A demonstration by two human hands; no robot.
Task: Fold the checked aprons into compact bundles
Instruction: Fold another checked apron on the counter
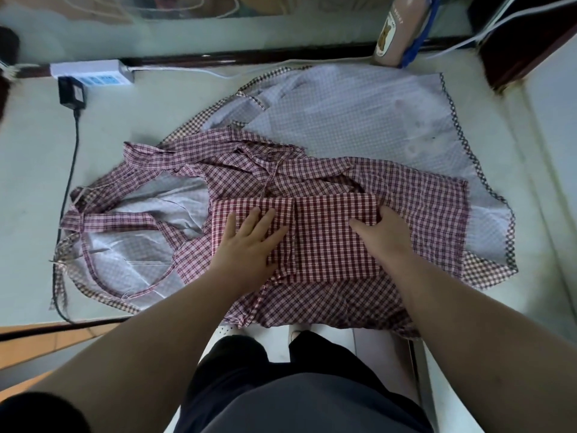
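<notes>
Apron bundle (327,242) | left grip (249,242) flat on top | right grip (385,234) holds edge

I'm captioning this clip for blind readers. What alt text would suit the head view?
A person's left hand lies flat on a folded dark-red checked bundle, with the right hand at its right edge. The bundle sits on spread checked aprons covering a pale table, with a power strip at the far left.
</notes>
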